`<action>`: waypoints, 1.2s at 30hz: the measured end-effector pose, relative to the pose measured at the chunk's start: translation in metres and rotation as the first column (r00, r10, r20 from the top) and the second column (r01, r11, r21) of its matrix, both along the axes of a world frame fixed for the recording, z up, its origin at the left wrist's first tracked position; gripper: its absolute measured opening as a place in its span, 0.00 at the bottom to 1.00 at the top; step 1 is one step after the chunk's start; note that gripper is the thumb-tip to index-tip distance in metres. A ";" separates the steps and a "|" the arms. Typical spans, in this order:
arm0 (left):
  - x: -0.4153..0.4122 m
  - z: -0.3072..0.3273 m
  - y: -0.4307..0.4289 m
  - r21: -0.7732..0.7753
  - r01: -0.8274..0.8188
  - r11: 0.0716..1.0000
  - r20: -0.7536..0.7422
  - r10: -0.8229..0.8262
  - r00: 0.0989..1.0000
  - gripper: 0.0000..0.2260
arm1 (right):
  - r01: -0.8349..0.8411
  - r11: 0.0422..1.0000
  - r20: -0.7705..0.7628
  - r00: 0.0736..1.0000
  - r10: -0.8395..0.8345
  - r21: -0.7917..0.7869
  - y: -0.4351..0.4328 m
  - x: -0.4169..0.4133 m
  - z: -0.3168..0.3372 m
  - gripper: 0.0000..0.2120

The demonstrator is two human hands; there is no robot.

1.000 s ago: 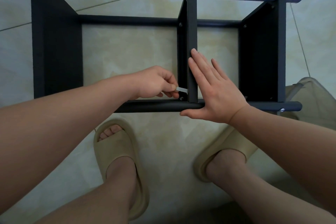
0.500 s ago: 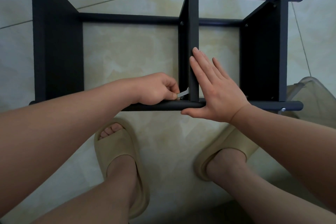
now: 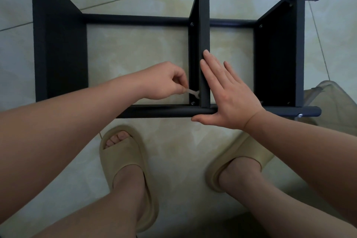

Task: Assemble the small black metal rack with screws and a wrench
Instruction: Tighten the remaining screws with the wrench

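Black rack [image 3: 59,48] lies on the tiled floor [image 3: 135,54], open frame facing up, just far of two feet in beige slippers [image 3: 125,152]. Left grip [image 3: 164,81]: fingers curled, thumb and forefinger pinching the small silver wrench [image 3: 193,92]. The wrench head lies against the left face of the centre divider [image 3: 204,25], near a screw [image 3: 192,103] at the near tube [image 3: 164,111]; engagement with any screw cannot be told. Right grip [image 3: 228,98]: spread flat, fingers straight along the divider's right side, thumb along the near tube. A clear plastic container [image 3: 328,92] stands at the right
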State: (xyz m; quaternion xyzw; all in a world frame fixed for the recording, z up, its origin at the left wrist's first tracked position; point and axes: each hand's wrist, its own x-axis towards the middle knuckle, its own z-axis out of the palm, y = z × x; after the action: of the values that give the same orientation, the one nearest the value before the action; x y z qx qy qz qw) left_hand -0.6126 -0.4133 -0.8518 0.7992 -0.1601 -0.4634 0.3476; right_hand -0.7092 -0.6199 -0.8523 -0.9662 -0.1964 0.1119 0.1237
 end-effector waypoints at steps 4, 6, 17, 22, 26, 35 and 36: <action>-0.002 0.002 -0.006 -0.054 -0.160 0.986 -0.117 0.153 0.981 0.07 | 0.000 1.000 0.007 1.000 0.000 -0.002 0.000 0.000 0.000 0.58; -0.003 0.003 -0.009 -0.062 -0.286 0.956 -0.257 0.262 0.930 0.06 | -0.004 1.000 0.018 1.000 0.004 -0.009 0.000 0.000 0.000 0.58; -0.012 -0.001 -0.025 0.050 -0.575 0.817 -0.457 0.530 0.714 0.03 | -0.018 0.998 0.070 0.997 0.022 -0.053 -0.001 0.000 -0.002 0.57; -0.013 -0.001 -0.027 0.072 -0.625 0.777 -0.496 0.571 0.654 0.02 | -0.013 0.999 0.060 0.998 0.015 -0.035 0.000 0.000 -0.002 0.57; -0.009 -0.001 -0.028 0.085 -0.645 0.759 -0.518 0.587 0.622 0.04 | -0.008 1.000 0.061 0.998 0.009 -0.019 0.000 0.000 -0.002 0.57; -0.008 0.000 -0.022 0.089 -0.575 0.813 -0.456 0.546 0.703 0.04 | -0.003 1.000 0.048 0.999 0.004 -0.017 0.000 0.000 -0.001 0.57; -0.008 0.001 -0.022 0.084 -0.572 0.816 -0.446 0.544 0.710 0.04 | -0.003 1.000 0.045 0.999 0.004 -0.016 0.000 0.000 0.000 0.57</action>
State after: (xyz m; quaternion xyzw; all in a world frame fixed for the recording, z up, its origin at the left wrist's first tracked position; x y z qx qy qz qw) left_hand -0.6203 -0.4353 -0.8510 0.6693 0.1599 -0.5038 0.5222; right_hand -0.7092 -0.6202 -0.8528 -0.9691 -0.1999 0.0918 0.1114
